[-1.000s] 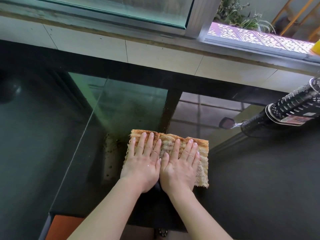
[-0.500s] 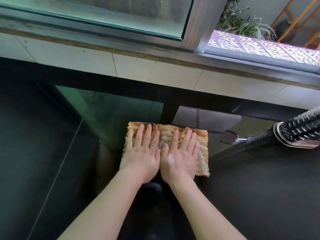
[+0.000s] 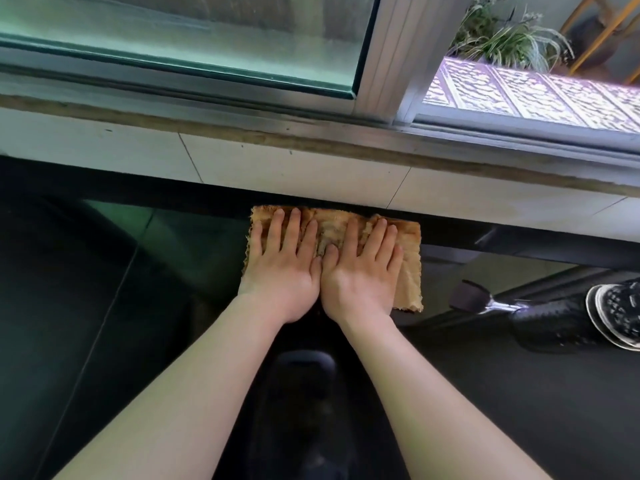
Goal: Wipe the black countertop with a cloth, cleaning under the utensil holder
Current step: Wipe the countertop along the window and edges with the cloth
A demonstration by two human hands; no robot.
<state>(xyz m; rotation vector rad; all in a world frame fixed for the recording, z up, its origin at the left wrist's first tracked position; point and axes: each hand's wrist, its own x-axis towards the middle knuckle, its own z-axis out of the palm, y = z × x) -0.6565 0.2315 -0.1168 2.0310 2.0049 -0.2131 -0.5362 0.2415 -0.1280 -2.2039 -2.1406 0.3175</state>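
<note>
A folded tan cloth [image 3: 408, 258] lies flat on the glossy black countertop [image 3: 519, 393], its far edge against the white tiled wall strip. My left hand [image 3: 284, 268] and my right hand [image 3: 360, 275] press on it side by side, fingers straight and spread, thumbs touching. At the right edge stands the black perforated utensil holder [image 3: 613, 313], partly cut off by the frame, with its dark reflection beside it on the counter.
The white tiled backsplash [image 3: 311, 171] and a window sill run along the back of the counter. A sliding window frame [image 3: 391, 57] rises above it, with plants outside at upper right. The countertop mirrors the window and my arms.
Both hands have slid the cloth away from me until it reaches the back wall. The utensil holder now sits lower and further right in view.
</note>
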